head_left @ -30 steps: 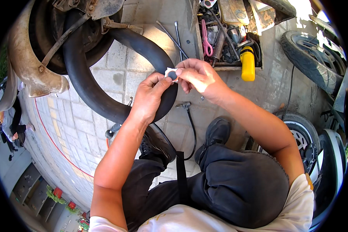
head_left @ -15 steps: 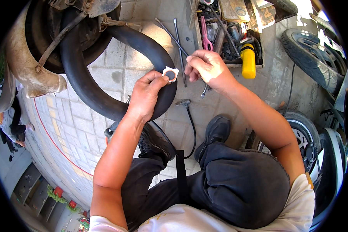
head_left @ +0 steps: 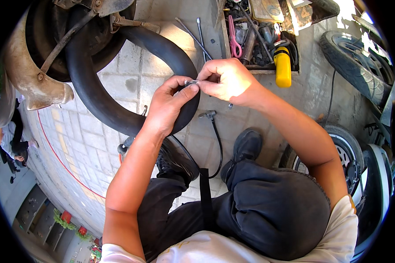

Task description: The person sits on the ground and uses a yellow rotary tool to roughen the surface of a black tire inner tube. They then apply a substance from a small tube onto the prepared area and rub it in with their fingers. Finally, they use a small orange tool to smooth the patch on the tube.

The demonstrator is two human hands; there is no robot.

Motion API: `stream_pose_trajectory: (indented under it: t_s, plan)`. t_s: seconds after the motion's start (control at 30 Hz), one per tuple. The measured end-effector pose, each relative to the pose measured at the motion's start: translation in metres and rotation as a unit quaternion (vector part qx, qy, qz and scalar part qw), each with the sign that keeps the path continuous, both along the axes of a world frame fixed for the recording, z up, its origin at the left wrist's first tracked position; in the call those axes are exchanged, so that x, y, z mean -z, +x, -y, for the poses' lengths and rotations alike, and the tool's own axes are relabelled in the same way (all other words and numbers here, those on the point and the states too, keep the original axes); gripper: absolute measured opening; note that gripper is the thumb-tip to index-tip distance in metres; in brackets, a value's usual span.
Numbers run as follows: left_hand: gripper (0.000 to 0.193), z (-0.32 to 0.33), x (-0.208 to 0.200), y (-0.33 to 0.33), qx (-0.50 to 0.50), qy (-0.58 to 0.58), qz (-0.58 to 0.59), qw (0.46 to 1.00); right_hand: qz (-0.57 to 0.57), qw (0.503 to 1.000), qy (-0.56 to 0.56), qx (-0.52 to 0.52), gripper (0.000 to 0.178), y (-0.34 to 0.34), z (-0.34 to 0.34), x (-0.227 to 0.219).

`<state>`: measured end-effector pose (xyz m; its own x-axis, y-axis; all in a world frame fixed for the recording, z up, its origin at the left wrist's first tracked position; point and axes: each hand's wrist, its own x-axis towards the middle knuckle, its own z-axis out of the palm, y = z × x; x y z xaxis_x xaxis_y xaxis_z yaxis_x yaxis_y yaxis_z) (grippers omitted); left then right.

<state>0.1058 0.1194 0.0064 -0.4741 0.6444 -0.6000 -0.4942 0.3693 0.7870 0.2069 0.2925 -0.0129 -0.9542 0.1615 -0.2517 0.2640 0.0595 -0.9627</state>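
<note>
A small tube patch, edge-on, sits between my two hands above a black inner tube. My left hand pinches it between thumb and fingers. The fingertips of my right hand are pinched together at the patch's right edge, and partly hide it. The inner tube hangs out from the wheel at the upper left, its metal valve stem showing beside my left wrist. It passes beneath my left hand.
An open toolbox full of tools, with a yellow bottle, stands at the upper right. Metal rods lie on the paving beside it. An air hose fitting rests near my shoes. Further wheels stand at right; another person is far left.
My right hand has moved left to meet the left hand at the patch. The patch has tilted from face-up, with its dark round centre showing, to edge-on.
</note>
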Motion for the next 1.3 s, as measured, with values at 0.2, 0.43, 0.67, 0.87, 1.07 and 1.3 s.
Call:
stream_pose_trajectory:
  t_s: [0.2, 0.43, 0.67, 0.87, 1.07, 1.3]
  plan:
    - [0.020, 0.000, 0.014, 0.000, 0.012, -0.038, -0.034, 0.999, 0.009, 0.984, -0.142, 0.111, 0.005, 0.006, 0.014, 0.008]
    - [0.020, -0.001, 0.013, 0.000, -0.044, -0.037, 0.019, 0.998, -0.037, 0.992, -0.067, 0.100, 0.018, 0.018, 0.011, 0.013]
    - [0.019, 0.003, 0.020, 0.000, 0.011, -0.041, -0.039, 0.998, 0.078, 0.977, -0.181, 0.080, 0.019, 0.003, 0.003, 0.007]
    - [0.019, 0.002, 0.017, 0.000, 0.004, -0.055, -0.041, 0.998, 0.072, 0.974, -0.182, 0.112, 0.016, 0.004, 0.007, 0.011]
    - [0.018, 0.002, 0.015, -0.001, 0.035, -0.046, -0.054, 0.997, -0.062, 0.983, 0.006, 0.173, 0.013, 0.012, 0.024, 0.009]
    - [0.015, 0.003, 0.011, -0.002, 0.076, -0.031, -0.107, 0.991, -0.009, 0.991, -0.048, 0.125, 0.011, 0.014, 0.029, 0.017]
